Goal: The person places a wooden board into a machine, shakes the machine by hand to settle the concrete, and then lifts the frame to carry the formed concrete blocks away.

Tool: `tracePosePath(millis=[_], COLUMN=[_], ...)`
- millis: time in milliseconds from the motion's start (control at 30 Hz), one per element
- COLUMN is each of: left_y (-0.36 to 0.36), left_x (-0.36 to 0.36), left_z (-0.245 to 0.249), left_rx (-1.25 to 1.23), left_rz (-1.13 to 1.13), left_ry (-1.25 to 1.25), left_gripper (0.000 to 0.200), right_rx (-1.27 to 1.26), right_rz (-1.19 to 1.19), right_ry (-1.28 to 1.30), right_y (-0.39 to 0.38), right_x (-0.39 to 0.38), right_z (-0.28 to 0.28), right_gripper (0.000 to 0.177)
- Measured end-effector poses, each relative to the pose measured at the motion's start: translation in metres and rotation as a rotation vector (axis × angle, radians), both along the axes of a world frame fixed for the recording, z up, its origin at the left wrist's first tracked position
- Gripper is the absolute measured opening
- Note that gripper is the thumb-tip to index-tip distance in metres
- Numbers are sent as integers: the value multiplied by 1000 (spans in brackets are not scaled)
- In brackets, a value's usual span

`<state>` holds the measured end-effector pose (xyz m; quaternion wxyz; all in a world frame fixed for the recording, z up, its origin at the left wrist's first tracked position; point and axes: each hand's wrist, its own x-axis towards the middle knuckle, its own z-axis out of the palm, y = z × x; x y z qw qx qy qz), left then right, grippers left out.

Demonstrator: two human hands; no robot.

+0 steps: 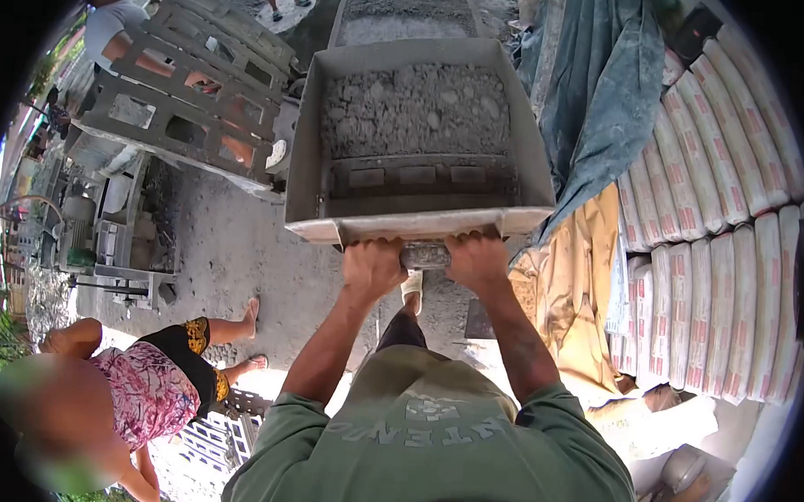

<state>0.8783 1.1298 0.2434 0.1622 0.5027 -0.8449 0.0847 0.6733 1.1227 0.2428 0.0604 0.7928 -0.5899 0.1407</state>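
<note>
My left hand (373,268) and my right hand (478,264) are both closed around a short handle bar (426,255) on the near side of a grey metal box (421,220). Between the two fists, the middle of the bar shows as a worn, dusty grip. Inside the box, lumpy grey mix (416,110) that looks like sand or cement covers the far part. Nearer to me, a metal ledge with several rectangular shapes (418,175) shows inside. Beyond the box lies another trough (405,30) with grey material.
Stacked paper sacks (697,173) line the right side, beside a blue-grey tarp (607,81) and a tan sheet (578,292). At left, a slatted grey rack (185,111) stands before a person (117,33). Another person (149,388) is at lower left, near machinery (111,214).
</note>
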Motion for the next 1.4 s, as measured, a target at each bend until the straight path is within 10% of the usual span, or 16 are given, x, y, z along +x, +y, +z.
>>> tracePosePath(millis=[67,433,667,867,1400], left_y=[41,18,-222,-351,7], left_x=[-1,-3,-23,-43,0], left_z=[-32,-45,-36,-13,43], left_rx=[355,194,275,374,355], left_rz=[168,102,158,241,83], left_ry=[23,99,-19,-163,-95], left_gripper=[28,32,27,37,35], right_rx=[11,-61,-219,117,241], right_rz=[-1,66,98,0,65], right_ry=[-2,-63,-33,56,-4], right_y=[63,34,-206,-324,25], right_x=[9,1,-18,-28,-3], right_z=[-57,-58,-67,-18,44], right_gripper=[17,20,18,25,27])
